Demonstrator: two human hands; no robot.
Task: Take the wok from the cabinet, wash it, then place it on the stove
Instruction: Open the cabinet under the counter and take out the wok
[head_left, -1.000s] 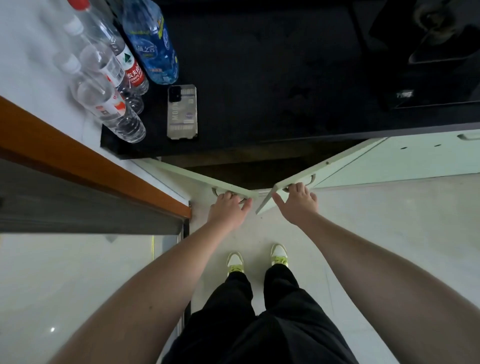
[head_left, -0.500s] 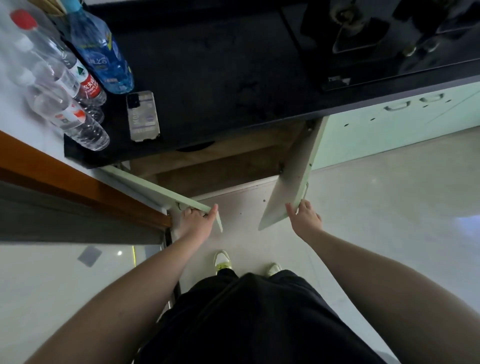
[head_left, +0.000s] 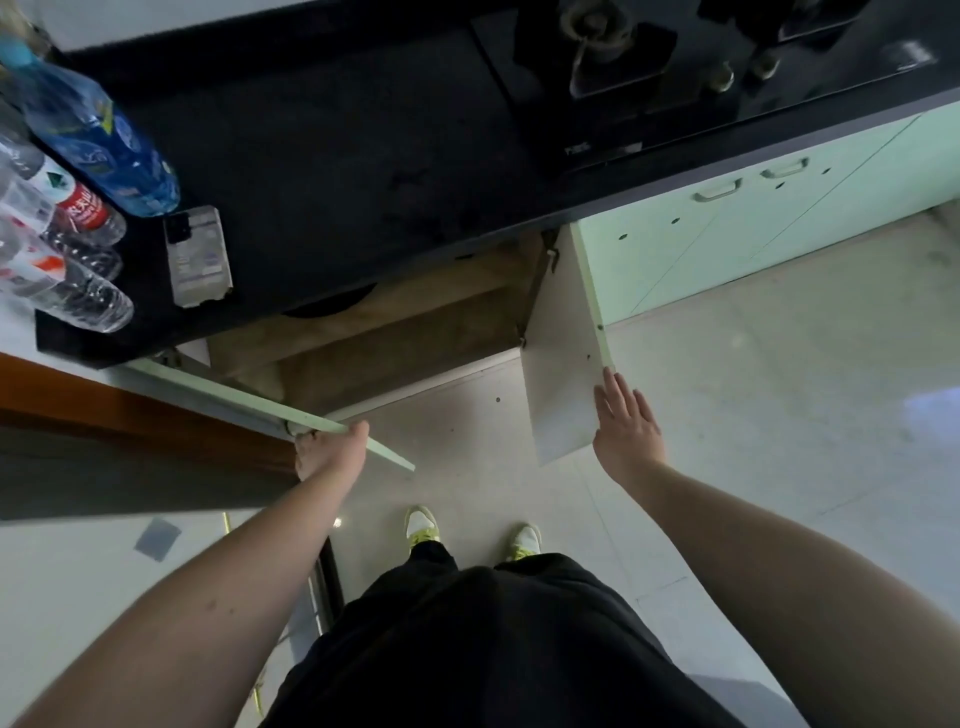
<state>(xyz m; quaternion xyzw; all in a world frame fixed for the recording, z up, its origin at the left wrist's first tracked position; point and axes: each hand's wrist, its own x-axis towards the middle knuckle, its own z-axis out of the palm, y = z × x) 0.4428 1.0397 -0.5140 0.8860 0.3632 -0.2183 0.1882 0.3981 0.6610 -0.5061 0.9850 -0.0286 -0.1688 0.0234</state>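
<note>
The cabinet under the black counter stands with both pale green doors swung out. My left hand (head_left: 327, 449) grips the edge of the left door (head_left: 249, 402). My right hand (head_left: 626, 423) lies flat, fingers apart, against the outer edge of the right door (head_left: 563, 364). Inside the cabinet (head_left: 395, 332) I see wooden shelves and a dark round edge (head_left: 332, 307) under the counter lip; I cannot tell whether it is the wok. The black glass stove (head_left: 675, 78) with its burner sits on the counter at the upper right.
Several water bottles (head_left: 78, 208) and a phone (head_left: 197, 254) sit at the counter's left end. A brown-edged ledge (head_left: 104, 405) juts out at the left. More green cabinet doors (head_left: 753, 223) with handles run to the right. My feet (head_left: 470, 532) stand on pale floor tiles.
Both doors have swung from nearly closed to wide open. My hands moved apart with them, and my right hand went from the handle to lying flat on the door's edge.
</note>
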